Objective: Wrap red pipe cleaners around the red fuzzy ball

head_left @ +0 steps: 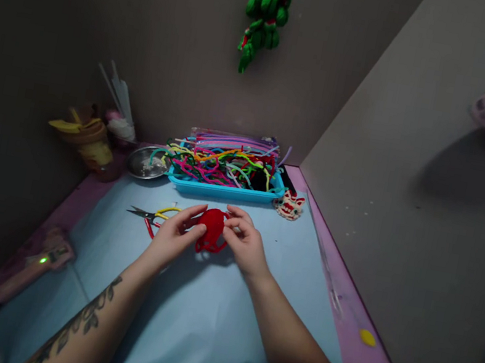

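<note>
A small red pipe-cleaner figure [211, 230] with a rounded body and looped lower ends is held above the light blue table cover [200, 312]. My left hand [174, 237] grips its left side with curled fingers. My right hand [245, 239] pinches its right side with thumb and fingertips. Just left of my left hand, scissors [150, 214] with yellow and red handles lie on the cover.
A blue tray [222, 189] of mixed coloured pipe cleaners stands at the back. Beside it are a metal bowl [147, 162], a cup of sticks [92, 142] and a small red-white figure [289, 205]. A glue gun [27, 269] lies front left. A green figure [265, 13] hangs on the wall.
</note>
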`<state>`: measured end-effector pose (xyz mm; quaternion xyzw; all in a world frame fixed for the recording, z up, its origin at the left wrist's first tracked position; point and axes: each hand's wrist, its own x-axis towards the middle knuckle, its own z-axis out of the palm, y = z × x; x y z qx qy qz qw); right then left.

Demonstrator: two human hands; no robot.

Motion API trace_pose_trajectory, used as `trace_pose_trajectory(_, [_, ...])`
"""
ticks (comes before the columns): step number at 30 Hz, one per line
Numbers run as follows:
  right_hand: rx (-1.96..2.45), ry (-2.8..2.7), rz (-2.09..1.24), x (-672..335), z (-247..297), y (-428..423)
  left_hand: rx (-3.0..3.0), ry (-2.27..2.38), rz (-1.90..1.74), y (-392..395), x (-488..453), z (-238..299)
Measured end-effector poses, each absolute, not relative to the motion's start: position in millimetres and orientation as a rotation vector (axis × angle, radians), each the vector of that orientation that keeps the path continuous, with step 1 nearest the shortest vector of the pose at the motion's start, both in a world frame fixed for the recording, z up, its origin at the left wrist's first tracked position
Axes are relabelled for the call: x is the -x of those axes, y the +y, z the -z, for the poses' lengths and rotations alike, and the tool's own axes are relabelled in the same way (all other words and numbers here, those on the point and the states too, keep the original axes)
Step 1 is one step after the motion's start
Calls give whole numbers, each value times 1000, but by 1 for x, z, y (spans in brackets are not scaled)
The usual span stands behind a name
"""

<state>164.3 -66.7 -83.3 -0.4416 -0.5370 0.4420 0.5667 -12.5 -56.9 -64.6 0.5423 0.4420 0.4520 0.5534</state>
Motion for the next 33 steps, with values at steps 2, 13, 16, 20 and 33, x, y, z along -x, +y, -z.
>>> trace_pose_trajectory(2, [996,-1164,-1140,-166,86,-63,-1219,1105,-1100,-56,14,62])
trace_pose_trajectory(13, [1038,-1169,-1149,-161,86,-65,-812,875,-1014,-58,12,59])
trace_pose_trajectory(16, [1101,-1172,-1053,-160,87,-67,-747,890,-1097,-57,11,58])
trace_pose_trajectory(20, [1153,-1262,-1019,-160,88,-67,-724,899,-1072,-57,11,57])
trace_pose_trajectory(33, [1173,-1390,-952,-160,73,-72,-583,832,-987,-61,9,54])
